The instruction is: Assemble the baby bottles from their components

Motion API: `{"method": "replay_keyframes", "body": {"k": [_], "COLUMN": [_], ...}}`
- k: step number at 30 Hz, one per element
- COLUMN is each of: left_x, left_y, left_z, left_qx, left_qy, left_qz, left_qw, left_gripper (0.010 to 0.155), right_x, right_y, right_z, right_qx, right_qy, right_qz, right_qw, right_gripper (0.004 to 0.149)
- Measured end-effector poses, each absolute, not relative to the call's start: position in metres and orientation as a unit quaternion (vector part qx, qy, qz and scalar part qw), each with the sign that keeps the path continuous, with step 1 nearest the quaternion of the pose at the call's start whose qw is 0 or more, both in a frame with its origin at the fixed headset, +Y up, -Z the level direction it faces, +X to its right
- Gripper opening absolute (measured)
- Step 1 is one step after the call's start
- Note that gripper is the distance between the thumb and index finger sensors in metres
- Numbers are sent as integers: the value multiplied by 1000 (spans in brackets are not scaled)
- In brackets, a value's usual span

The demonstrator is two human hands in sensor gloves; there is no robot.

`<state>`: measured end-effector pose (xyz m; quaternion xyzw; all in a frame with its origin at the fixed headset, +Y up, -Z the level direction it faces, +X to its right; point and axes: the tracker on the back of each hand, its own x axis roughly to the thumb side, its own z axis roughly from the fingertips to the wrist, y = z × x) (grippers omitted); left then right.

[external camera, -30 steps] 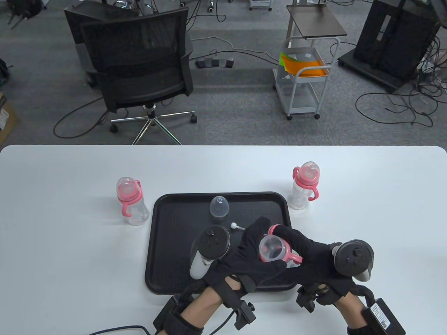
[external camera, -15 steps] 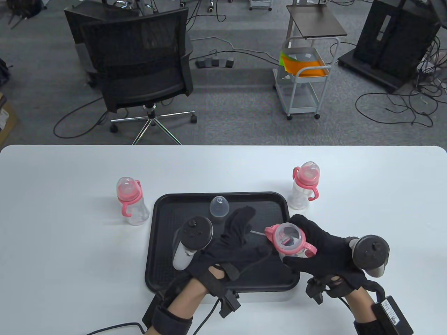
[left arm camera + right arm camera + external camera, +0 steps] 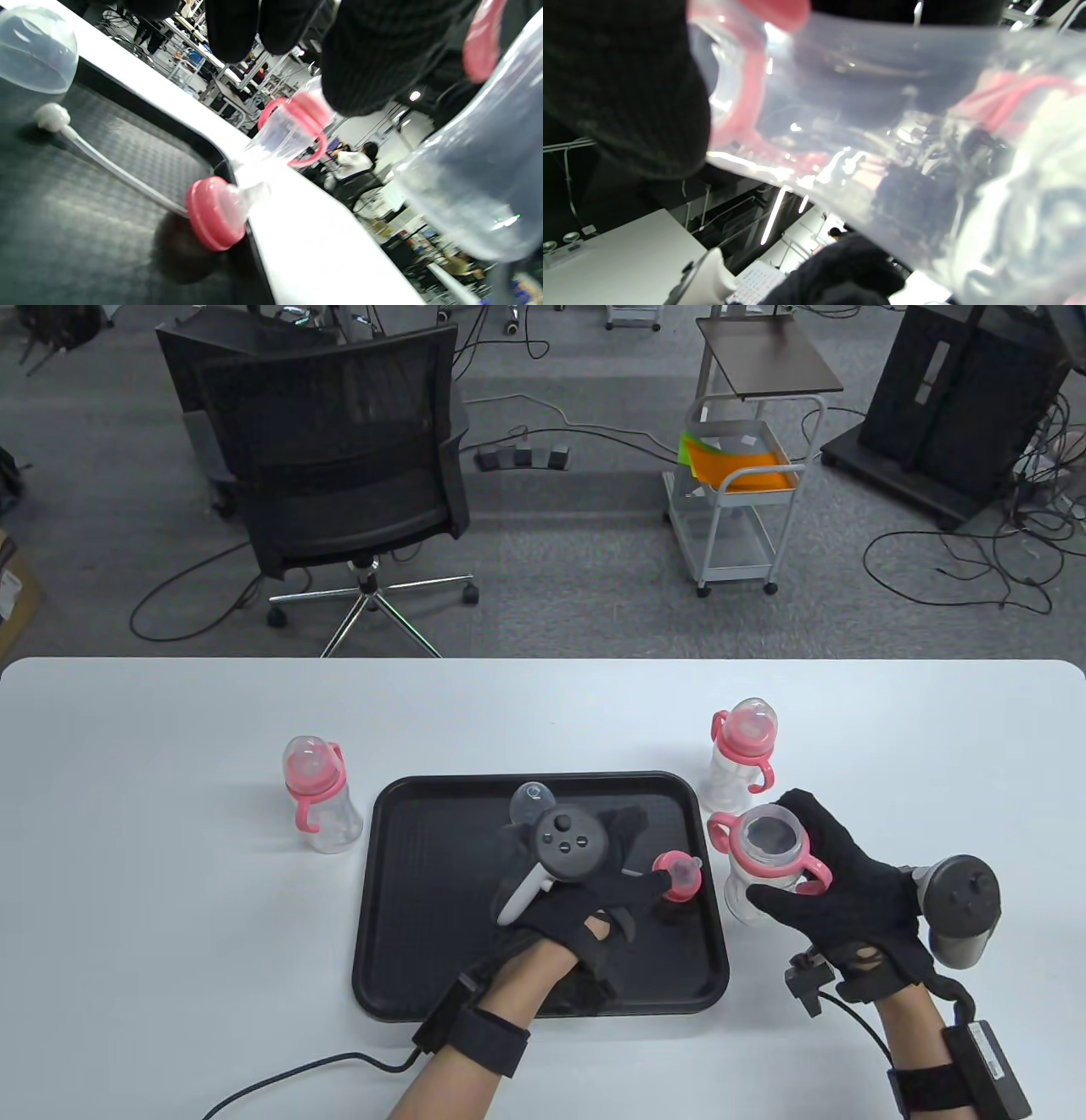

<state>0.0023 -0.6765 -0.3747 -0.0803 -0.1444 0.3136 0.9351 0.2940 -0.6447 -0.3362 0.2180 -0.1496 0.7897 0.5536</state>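
Beside the tray [image 3: 407, 984], two capped bottles [image 3: 316, 797] were finished — a third, open bottle [image 3: 764, 861] was gripped by the right hand [image 3: 836, 891], its pink nipple piece [image 3: 679, 876] reached for by the left hand [image 3: 594, 882], fingers loosely extended.

Overhead view; wrist views close, sharing tray [image 3: 399, 899] edge.

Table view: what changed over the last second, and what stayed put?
The right hand carried the open bottle rightward off the tray and still grips it beside the tray. The left hand let go of that bottle and moved toward the pink nipple with straw lying on the tray. The two capped bottles, left and right, and the clear cap stayed put.
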Motion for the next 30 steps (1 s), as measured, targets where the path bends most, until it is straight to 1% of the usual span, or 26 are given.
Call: {"method": "replay_keyframes", "body": {"k": [4, 6, 8, 11, 13, 14, 15, 18, 21, 23, 26, 30], "left_x": [33, 46, 52, 60, 63, 64, 66, 65, 60, 54, 35, 5], "left_y": [-696, -707, -714, -725, -730, -732, -735, -738, -733, -726, -706, -685], "left_z": [-385, -390, -395, -402, -405, -407, -408, -411, -410, -406, -393, -380], "left_qx": [-97, -86, -80, -101, -103, -104, -94, -76, -80, -63, -26, 4], "left_qy": [-119, -104, -92, -93, -89, -90, -85, -85, -94, -101, -118, -116], "left_qz": [233, 191, 176, 178, 184, 189, 196, 206, 226, 223, 208, 229], "left_qw": [960, 972, 977, 974, 973, 972, 972, 972, 966, 968, 971, 966], "left_gripper": [82, 84, 83, 81, 76, 72, 65, 55, 49, 47, 45, 43], "right_x": [303, 306, 308, 308, 307, 307, 306, 305, 304, 304, 301, 294], "right_y": [-651, -655, -658, -660, -661, -661, -662, -663, -664, -664, -664, -664], "right_z": [-341, -344, -346, -347, -348, -349, -349, -350, -350, -350, -349, -348], "right_qx": [200, 191, 187, 185, 186, 185, 187, 185, 184, 183, 189, 200], "right_qy": [-147, -142, -139, -135, -131, -131, -127, -125, -122, -121, -116, -107], "right_qz": [792, 791, 791, 791, 792, 792, 793, 795, 796, 796, 796, 795], "right_qw": [558, 563, 565, 568, 567, 566, 566, 564, 564, 564, 564, 562], "right_gripper": [95, 95, 95, 95, 95, 95, 95, 95, 95, 95, 95, 95]}}
